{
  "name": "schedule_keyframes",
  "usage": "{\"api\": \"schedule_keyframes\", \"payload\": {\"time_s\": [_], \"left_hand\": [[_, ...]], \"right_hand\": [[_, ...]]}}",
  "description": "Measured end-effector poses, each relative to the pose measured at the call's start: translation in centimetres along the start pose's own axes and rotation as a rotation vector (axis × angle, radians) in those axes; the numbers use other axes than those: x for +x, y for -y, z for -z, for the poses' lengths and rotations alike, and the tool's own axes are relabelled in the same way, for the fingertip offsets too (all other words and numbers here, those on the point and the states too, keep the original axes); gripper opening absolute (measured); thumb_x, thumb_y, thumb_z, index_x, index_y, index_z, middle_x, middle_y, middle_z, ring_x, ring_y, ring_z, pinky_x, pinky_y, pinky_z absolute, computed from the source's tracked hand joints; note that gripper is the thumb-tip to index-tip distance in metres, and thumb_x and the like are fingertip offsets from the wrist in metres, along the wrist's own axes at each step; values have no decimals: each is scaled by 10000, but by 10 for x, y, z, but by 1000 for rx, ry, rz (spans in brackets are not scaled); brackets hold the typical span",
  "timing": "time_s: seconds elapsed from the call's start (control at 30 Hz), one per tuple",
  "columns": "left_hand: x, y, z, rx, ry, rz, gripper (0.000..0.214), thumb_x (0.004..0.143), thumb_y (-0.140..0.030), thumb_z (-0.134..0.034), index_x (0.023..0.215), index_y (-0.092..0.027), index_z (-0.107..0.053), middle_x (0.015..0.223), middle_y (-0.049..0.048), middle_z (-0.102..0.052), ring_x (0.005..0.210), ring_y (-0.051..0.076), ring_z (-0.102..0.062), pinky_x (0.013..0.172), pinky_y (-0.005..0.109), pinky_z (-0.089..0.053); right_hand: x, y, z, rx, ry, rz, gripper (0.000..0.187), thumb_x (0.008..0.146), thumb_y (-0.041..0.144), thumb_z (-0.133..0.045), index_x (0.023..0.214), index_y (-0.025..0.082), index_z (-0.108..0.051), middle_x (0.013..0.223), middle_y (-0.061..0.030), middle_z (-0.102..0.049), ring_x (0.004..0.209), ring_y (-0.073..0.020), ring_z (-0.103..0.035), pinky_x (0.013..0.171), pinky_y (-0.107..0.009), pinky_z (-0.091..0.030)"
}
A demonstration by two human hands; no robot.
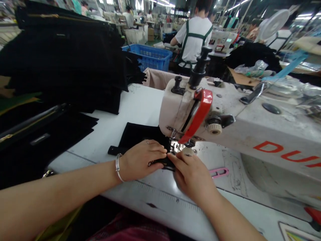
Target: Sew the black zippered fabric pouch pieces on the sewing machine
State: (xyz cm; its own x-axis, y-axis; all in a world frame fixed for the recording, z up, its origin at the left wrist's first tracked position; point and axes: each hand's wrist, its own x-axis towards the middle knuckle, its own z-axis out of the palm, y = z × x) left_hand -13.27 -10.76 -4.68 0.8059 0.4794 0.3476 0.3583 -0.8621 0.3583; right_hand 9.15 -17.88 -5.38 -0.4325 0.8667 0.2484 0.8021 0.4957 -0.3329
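Head view: far L, blk fabric items (62, 60) stacked high on worktop (140, 103). Nr ctr, blk cloth piece (139, 132) laid flat, R side partly hidden by hands & sewing m/c (245, 127). L hand (142, 160) placed on cloth, fingers (157, 154) extended, held close tog.; whether cloth is pinched can't be told. Presser ft (174, 146) seen just beyond fingertips. R hand (194, 174) placed nr same spot, fingers bent; grip likewise can't be told. Pink tool (227, 171) laid just R of R hand.
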Motion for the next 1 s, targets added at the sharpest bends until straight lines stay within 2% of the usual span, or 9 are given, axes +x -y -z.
{"api": "schedule_keyframes", "payload": {"time_s": [0.13, 0.27, 0.37, 0.57, 0.67, 0.73, 0.8, 0.87, 1.0], "left_hand": [[9, 14, -1, 38, 5, -57, 251, 933, -255, -595, 1158, -151, -634, 1173, 71, -675, 1114, 221, -604, 1004, 416, -480], [18, 25, 1, 15, -16, -137, 242, 931, -270, -601, 1132, -143, -650, 1147, 85, -683, 1102, 228, -610, 1005, 432, -486], [20, 36, 4, -19, 37, -136, 238, 965, -265, -542, 1147, -166, -660, 1175, 54, -679, 1145, 215, -596, 1030, 416, -470], [17, 51, 10, -133, -38, -147, 166, 937, -206, -589, 1069, -169, -682, 1110, 71, -720, 1068, 182, -641, 972, 364, -518], [16, 41, 8, -139, -48, -108, 117, 929, -202, -603, 995, -171, -695, 1061, 61, -732, 1006, 178, -663, 941, 352, -526], [15, 29, 4, -115, -57, -60, 97, 917, -178, -615, 972, -162, -694, 1044, 55, -732, 985, 176, -663, 943, 347, -517], [14, 20, 0, -84, -71, -19, 99, 916, -161, -614, 983, -161, -687, 1048, 48, -727, 992, 176, -652, 953, 343, -505], [13, 15, -4, -64, -79, 2, 93, 915, -172, -619, 985, -164, -681, 1046, 42, -722, 998, 176, -644, 948, 338, -500], [15, 15, -8, -42, -73, 12, 73, 920, -181, -608, 947, -163, -674, 998, 40, -719, 970, 174, -639, 917, 334, -505]], "right_hand": [[5, -1, -4, -64, 40, -55, 520, 864, 110, -510, 1383, 147, -505, 1116, -131, -604, 989, -282, -563, 868, -451, -515], [6, 0, -6, -67, 16, -77, 528, 861, 106, -506, 1388, 143, -492, 1103, -133, -605, 997, -286, -559, 868, -442, -517], [4, 0, -3, 0, -45, -60, 476, 868, 90, -497, 1341, 139, -520, 1129, -129, -593, 1029, -280, -537, 890, -424, -502], [4, -4, 11, -59, -195, -136, 142, 947, 186, -498, 968, 141, -632, 896, -91, -618, 882, -266, -526, 794, -424, -467], [4, -5, 14, -133, -214, -170, 257, 961, 263, -523, 725, 179, -580, 680, -52, -561, 743, -246, -506, 705, -413, -446], [5, -5, 13, -82, -230, -135, 214, 954, 262, -551, 768, 172, -609, 714, -55, -594, 762, -243, -522, 713, -406, -456], [5, -4, 9, 23, -219, -50, 105, 949, 214, -564, 958, 159, -653, 903, -76, -664, 872, -243, -558, 781, -397, -480], [6, -4, 4, 103, -204, 22, 163, 953, 161, -555, 1082, 173, -654, 1051, -77, -680, 953, -229, -580, 837, -379, -495], [7, -5, -3, 137, -219, 30, 172, 960, 147, -552, 1054, 186, -691, 1042, -80, -703, 968, -218, -613, 838, -368, -521]]}}
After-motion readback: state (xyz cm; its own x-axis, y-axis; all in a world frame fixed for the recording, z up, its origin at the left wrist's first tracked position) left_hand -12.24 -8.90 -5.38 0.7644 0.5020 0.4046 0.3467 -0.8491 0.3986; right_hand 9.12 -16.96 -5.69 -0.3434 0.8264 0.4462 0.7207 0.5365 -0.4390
